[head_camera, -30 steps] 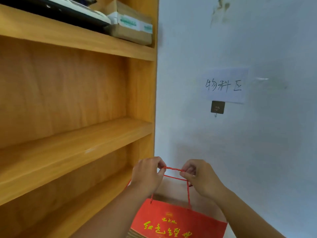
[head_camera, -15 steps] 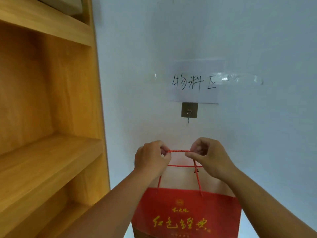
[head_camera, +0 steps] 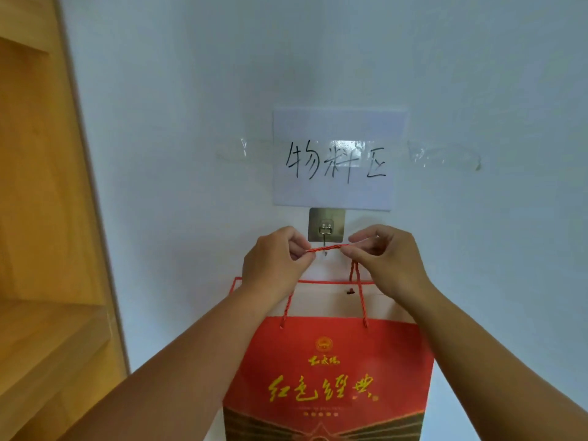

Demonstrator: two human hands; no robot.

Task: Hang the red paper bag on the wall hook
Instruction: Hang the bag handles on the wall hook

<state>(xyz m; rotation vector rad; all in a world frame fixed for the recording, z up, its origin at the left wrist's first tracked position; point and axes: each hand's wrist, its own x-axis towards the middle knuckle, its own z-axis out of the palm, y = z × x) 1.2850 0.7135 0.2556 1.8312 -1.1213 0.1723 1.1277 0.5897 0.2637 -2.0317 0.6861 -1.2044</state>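
The red paper bag (head_camera: 331, 370), printed with gold characters, hangs below my hands in front of the white wall. Its red twisted rope handle (head_camera: 325, 248) is stretched level between my left hand (head_camera: 276, 261) and my right hand (head_camera: 383, 257), both pinching it. The handle lies right across the lower tip of the metal wall hook (head_camera: 325, 230), a small hook on a square adhesive plate. I cannot tell whether the rope is behind the hook's tip or only in front of it.
A white paper sign (head_camera: 337, 157) with handwritten characters is taped to the wall just above the hook. A wooden shelf unit (head_camera: 47, 218) stands along the left edge, its side panel close to my left arm.
My hands have lifted the bag's handle from well below the hook up to the hook's tip. The view has turned right, so the shelves have slid towards the left edge.
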